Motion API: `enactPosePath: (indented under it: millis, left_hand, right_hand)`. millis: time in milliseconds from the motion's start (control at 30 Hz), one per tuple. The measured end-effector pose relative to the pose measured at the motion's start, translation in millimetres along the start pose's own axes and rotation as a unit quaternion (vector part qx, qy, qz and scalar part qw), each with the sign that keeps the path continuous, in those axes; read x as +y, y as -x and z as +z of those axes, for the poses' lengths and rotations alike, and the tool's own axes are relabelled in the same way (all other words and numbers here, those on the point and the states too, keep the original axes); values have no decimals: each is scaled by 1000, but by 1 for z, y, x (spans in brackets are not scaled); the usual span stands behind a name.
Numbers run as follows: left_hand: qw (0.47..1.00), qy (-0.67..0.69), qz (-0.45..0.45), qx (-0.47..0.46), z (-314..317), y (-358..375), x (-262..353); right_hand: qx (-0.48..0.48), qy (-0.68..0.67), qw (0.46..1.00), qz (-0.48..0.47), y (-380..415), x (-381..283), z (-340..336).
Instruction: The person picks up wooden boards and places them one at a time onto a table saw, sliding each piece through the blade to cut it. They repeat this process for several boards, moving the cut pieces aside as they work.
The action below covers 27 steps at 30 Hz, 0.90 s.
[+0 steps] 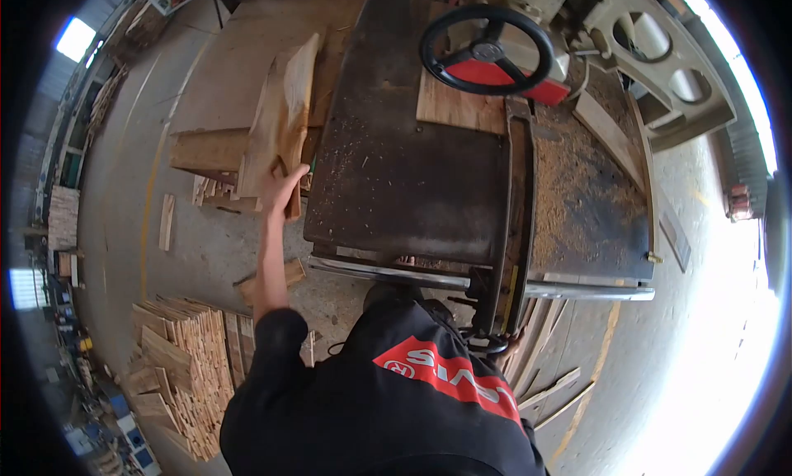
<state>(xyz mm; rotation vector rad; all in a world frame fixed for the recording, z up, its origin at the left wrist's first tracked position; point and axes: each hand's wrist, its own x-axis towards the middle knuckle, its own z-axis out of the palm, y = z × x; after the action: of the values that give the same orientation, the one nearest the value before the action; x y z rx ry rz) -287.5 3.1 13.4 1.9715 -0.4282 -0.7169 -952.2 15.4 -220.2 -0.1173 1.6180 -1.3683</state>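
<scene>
My left hand (285, 190) is closed on the near end of a rough-edged wooden board (285, 105), thumb along its right side; the other fingers are mostly hidden. The board stands tilted left of a dark metal machine table (412, 187). Low on the right, part of my right hand (515, 342) shows beside the near end of the machine's fence (517, 212). My body and the fence end cover much of this hand, so its grip cannot be made out. A metal rail (388, 273) runs along the table's front edge.
A black handwheel (487, 49) sits over the far side, above a flat wood piece (458, 105). Sawdust (569, 200) covers the table right of the fence. A large stack of thin boards (194, 369) stands at left, and loose strips (553, 388) lie on the floor at right.
</scene>
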Motion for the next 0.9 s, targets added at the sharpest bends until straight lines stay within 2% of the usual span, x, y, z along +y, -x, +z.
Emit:
enactPosePath:
  millis: [33,100,133,167,200,233,267,300,367,467,533,600,667,767,800,833,867,900]
  left_hand:
    - [981,169,-41,-89,5,35,7]
    - [902,353,-45,-246,8,75,-12]
    - [800,492,-59,-337,27,103,-14]
    - [667,616,-79,-412,57,131,-15]
    - [634,634,-70,-438,82,152,-16]
    - [598,653,-64,-460,102,175,-21]
    - [587,664,-103,-451,123,188,-37]
    - [495,732,-139,-448,166,213,-66]
    - [509,725,-125,-447,185,233,-58]
    - [505,722,-136,-452,187,244,-55]
    - [551,674,-130,-474,183,260,-47]
    - [670,605,-119,-413,177,261,-61]
    - [822,495,-104,-263,180,231,-108]
    - [906,336,-179,-184,176,230,-69]
    - [978,183,-77,-60,173,238,-60]
    - [997,23,30,70,169,247,-51]
    - [961,-140,130,201,168,254,-47]
    - [954,-151,184,182,172,257,-47]
  right_hand:
    - [0,-1,1000,0,-2,3,-2]
    - [-85,-47,994,47,-4,6,-9]
    - [-103,-25,989,105,-14,4,-13]
    - [-130,-44,984,112,-16,5,-17]
    - [-155,-63,979,117,-19,9,-20]
    - [-103,-89,983,125,-14,4,-1]
    - [-125,-42,989,75,45,-35,28]
    - [-158,-95,974,131,15,-24,5]
    - [-252,-78,955,136,-7,-13,-3]
    - [-241,-50,956,161,-15,-8,4]
    - [-254,-40,950,177,-19,-12,4]
    - [-278,-12,943,184,-19,-11,8]
    - [-304,31,937,170,-25,-14,10]
    - [-324,36,928,180,-30,-13,10]
    - [-318,67,930,171,-26,-18,12]
    - [-314,96,931,160,-20,-21,16]
    - [-295,108,940,130,-13,-21,21]
    - [-276,122,948,100,-13,-18,21]
